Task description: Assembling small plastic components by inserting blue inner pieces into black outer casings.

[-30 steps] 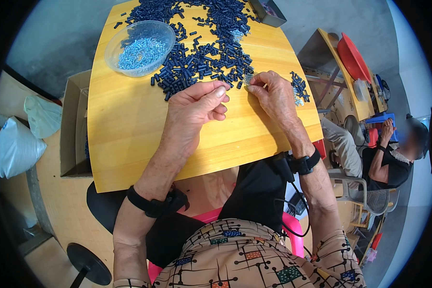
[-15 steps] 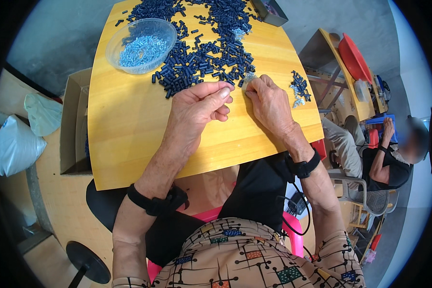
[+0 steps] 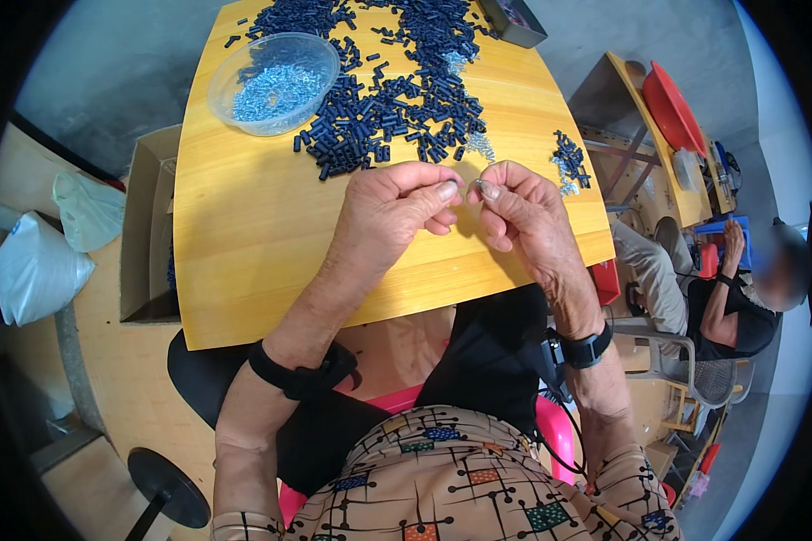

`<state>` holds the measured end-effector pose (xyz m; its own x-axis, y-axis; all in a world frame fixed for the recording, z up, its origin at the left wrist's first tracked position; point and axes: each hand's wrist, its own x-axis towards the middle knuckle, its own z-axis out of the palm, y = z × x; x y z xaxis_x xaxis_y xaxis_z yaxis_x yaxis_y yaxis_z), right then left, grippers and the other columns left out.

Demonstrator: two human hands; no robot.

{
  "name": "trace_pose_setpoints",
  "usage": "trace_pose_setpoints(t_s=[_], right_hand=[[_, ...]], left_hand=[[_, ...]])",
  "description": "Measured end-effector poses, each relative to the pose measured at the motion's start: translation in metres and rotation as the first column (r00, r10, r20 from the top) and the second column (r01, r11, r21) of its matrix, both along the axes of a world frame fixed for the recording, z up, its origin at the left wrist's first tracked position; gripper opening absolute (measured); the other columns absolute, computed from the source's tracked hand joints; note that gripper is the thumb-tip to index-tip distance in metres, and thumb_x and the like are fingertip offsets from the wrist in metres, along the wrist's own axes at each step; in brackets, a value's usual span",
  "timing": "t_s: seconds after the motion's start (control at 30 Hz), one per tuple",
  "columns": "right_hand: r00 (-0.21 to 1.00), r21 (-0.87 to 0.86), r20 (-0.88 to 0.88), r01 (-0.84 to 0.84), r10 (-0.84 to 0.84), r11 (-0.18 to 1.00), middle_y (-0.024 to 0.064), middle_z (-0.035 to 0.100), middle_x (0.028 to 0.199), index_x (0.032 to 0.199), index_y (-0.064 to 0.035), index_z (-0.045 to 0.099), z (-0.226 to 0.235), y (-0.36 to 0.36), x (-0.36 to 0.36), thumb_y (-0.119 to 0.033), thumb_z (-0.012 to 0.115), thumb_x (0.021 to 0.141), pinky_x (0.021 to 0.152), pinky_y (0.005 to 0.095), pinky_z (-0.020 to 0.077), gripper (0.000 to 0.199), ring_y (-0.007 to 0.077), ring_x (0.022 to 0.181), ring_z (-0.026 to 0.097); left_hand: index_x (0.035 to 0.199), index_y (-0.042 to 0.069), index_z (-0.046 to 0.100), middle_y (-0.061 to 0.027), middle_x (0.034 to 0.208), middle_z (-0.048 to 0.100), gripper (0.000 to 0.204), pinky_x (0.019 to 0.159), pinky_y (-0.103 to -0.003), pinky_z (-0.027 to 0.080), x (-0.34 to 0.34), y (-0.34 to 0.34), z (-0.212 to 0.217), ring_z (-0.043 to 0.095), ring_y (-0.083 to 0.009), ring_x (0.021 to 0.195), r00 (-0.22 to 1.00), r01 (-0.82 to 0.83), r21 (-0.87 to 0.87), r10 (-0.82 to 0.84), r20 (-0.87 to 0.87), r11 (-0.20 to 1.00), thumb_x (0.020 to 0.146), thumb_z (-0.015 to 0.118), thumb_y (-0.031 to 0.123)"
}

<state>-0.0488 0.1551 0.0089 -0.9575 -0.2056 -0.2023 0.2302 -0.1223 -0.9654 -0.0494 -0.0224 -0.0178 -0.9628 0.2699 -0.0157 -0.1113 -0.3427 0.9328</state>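
Observation:
My left hand [image 3: 392,206] is closed in a pinch, thumb against forefinger. A tiny dark bit shows at its fingertips, too small to name. Just to its right, my right hand [image 3: 530,215] pinches a small silvery metal piece [image 3: 480,184]. The two pinches face each other a short gap apart, above the yellow table [image 3: 271,261]. Beyond them lies a wide spread of small black cylindrical pieces [image 3: 356,135]. A small heap of silvery metal pieces [image 3: 480,146] sits at its near right edge, just beyond my right hand.
A clear plastic tub [image 3: 230,106] of shiny small metal pieces stands at the far left. Toward the right edge lies a small pile of black pieces [image 3: 568,158]. A grey box [image 3: 519,22] is at the far corner. Another person [image 3: 735,298] sits off to the right.
My right hand has lifted from the silvery heap and come back toward my left hand, now with a small metal piece in its fingertips. My left hand has shifted slightly right.

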Motion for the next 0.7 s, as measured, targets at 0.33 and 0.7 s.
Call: trace_pose_setpoints(t_s=[0.33, 0.7], right_hand=[[0.964, 0.241, -0.267, 0.070, -0.003, 0.968, -0.0022, 0.053, 0.068, 0.086, -0.0028, 0.053, -0.003, -0.018, 0.008, -0.008, 0.055, 0.089, 0.043, 0.0158, 0.0327, 0.007, 0.0015, 0.050, 0.041], [0.861, 0.246, -0.509, 0.147, -0.001, 0.958, -0.0015, 0.056, 0.071, 0.101, -0.0006, 0.063, 0.000, -0.019, 0.008, -0.002, 0.060, 0.085, 0.049, 0.0162, 0.0390, 0.016, 0.0030, 0.057, 0.048]], left_hand=[[0.096, -0.005, 0.064, -0.0068, 0.081, 0.066, 0.016, 0.063, -0.022, 0.050, 0.005, 0.003, 0.001, 0.059, -0.0093, 0.069, 0.992, -0.037, -0.077, 0.027, -0.123, 0.996, 0.086, 0.060, 0.007], [0.097, -0.006, 0.063, -0.0058, 0.077, 0.063, 0.017, 0.065, -0.023, 0.048, 0.007, 0.005, 0.002, 0.058, -0.0105, 0.069, 0.987, -0.025, 0.011, 0.027, -0.157, 1.000, 0.086, 0.059, 0.006]])
